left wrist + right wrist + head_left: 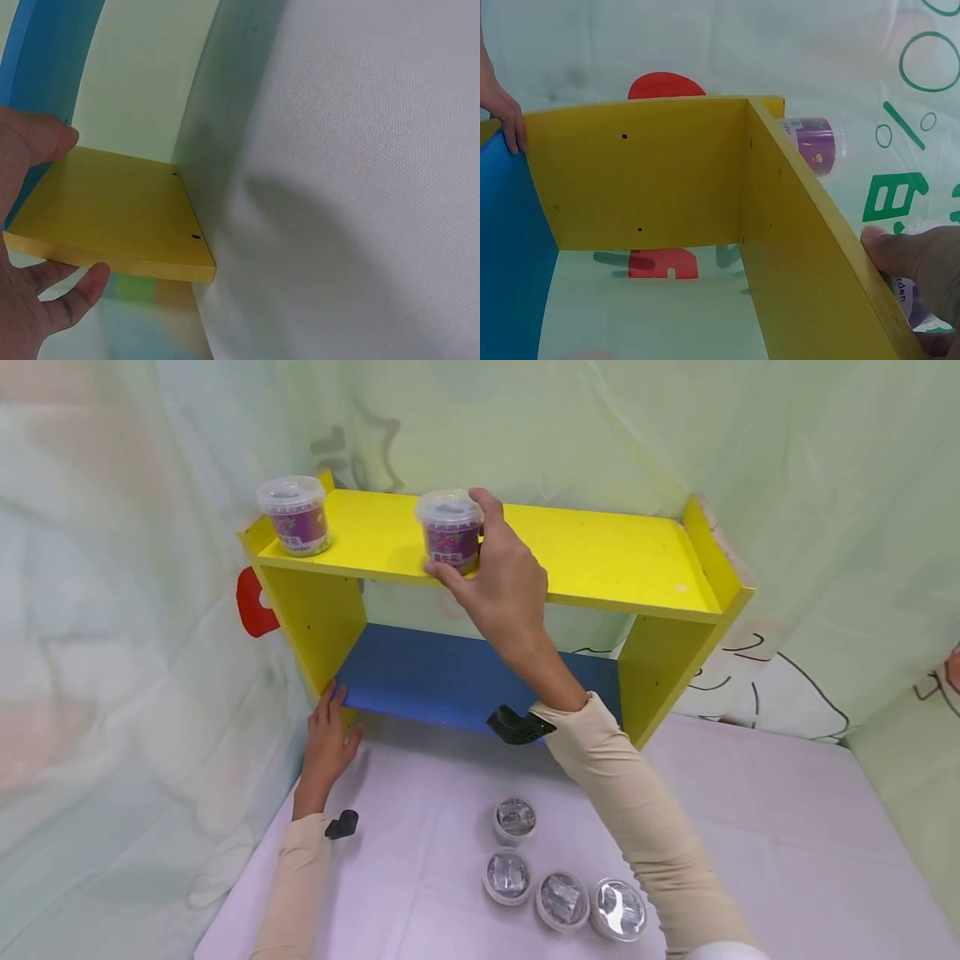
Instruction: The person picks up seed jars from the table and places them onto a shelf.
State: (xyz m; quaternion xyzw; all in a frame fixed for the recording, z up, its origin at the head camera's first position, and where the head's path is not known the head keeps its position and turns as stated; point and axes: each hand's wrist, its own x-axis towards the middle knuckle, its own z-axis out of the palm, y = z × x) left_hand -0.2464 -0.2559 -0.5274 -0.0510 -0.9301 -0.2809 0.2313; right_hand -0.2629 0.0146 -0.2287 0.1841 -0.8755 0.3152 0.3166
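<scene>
A yellow shelf unit (pixel 600 556) with a blue lower board (pixel 435 677) stands on the table. My right hand (pixel 513 585) grips a clear-lidded plastic tub with a purple label (pixel 452 545), upright at the top board's front edge. In the right wrist view that tub (pixel 906 300) is mostly hidden behind the thumb and the board. A matching tub (pixel 298 527) stands at the top board's left end. Low on the left, my left hand (pixel 327 743) grips the unit's yellow side panel (pixel 112 214), with the thumb on one face and fingers on the other.
Several round tubs with clear lids, among them one tub (pixel 514 818) nearest the shelf, stand on the white-covered table (pixel 420 860) in front. Printed cloth (pixel 525 435) hangs behind and at both sides. Raised yellow ends (pixel 708 547) bound the top board.
</scene>
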